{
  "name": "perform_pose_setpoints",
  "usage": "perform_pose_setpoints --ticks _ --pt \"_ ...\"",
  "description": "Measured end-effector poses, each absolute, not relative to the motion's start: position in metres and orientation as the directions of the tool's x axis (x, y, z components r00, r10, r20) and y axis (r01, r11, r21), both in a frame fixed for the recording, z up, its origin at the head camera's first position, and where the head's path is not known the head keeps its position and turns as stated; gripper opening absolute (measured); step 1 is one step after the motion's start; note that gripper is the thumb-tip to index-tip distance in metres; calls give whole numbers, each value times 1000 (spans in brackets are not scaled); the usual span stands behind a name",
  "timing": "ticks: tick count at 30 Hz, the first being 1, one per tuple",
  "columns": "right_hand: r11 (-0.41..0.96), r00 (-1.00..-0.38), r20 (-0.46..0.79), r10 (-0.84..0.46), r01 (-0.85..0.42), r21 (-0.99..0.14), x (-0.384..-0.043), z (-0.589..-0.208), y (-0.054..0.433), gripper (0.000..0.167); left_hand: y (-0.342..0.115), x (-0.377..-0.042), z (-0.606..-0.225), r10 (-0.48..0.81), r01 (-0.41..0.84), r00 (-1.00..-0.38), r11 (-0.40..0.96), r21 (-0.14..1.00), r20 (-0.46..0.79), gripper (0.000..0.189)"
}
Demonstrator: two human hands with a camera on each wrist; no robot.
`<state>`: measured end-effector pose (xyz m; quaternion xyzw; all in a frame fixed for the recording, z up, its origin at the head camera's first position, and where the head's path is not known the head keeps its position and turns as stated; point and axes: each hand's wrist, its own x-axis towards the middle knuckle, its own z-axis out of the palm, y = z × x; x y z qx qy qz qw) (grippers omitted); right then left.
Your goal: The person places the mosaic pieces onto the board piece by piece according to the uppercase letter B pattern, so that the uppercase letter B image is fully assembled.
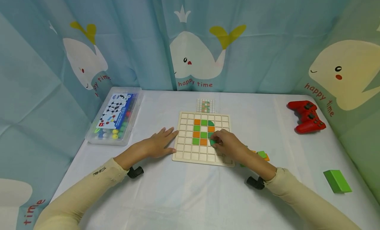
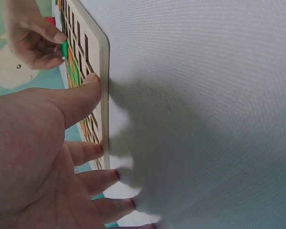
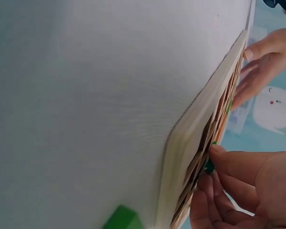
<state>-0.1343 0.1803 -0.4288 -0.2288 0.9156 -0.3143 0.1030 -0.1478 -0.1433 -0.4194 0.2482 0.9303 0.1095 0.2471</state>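
Observation:
A wooden grid board [image 1: 184, 156] lies on the table with orange, light green and dark green tiles set in its squares. My right hand [image 1: 228, 145] is over its right half and pinches a dark green tile [image 1: 212, 142] between thumb and fingers; the tile's full outline is hidden. My left hand [image 1: 158, 145] lies spread at the board's left edge. In the left wrist view its thumb [image 2: 91, 88] touches the board's rim [image 2: 104, 62], and the other fingers are extended. One dark green tile [image 1: 211, 123] with a rounded corner sits near the pattern's top right.
Behind the board lies a small pattern card [image 1: 206, 106]. Loose tiles [image 1: 262, 154] are partly hidden by the right forearm. A clear plastic case [image 1: 114, 116] stands at left; a red game controller [image 1: 306, 117] and a green block [image 1: 337, 181] are at right.

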Motion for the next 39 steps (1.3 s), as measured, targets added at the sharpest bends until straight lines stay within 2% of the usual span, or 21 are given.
perform_pose_setpoints --ticks 6,18,23,31,39 --pt "688 -867 -36 -497 -369 -625 -134 -429 178 9 -143 -147 -420 522 409 -753 849 335 -400 83" --pt "684 -859 -23 -512 -392 -615 -134 -434 180 8 -142 -148 -421 520 404 -751 849 340 -408 83" --pt "688 -869 -41 -493 -361 -630 -133 -428 186 9 -141 -149 -420 527 414 -745 846 336 -409 83" --pt "727 -916 -35 -399 -293 -621 -136 -408 234 15 -142 -149 -420 526 413 -745 846 336 -410 83" --pt "788 -951 -147 -273 -133 -601 -119 -402 302 31 -143 -150 -420 525 410 -745 847 339 -410 82"
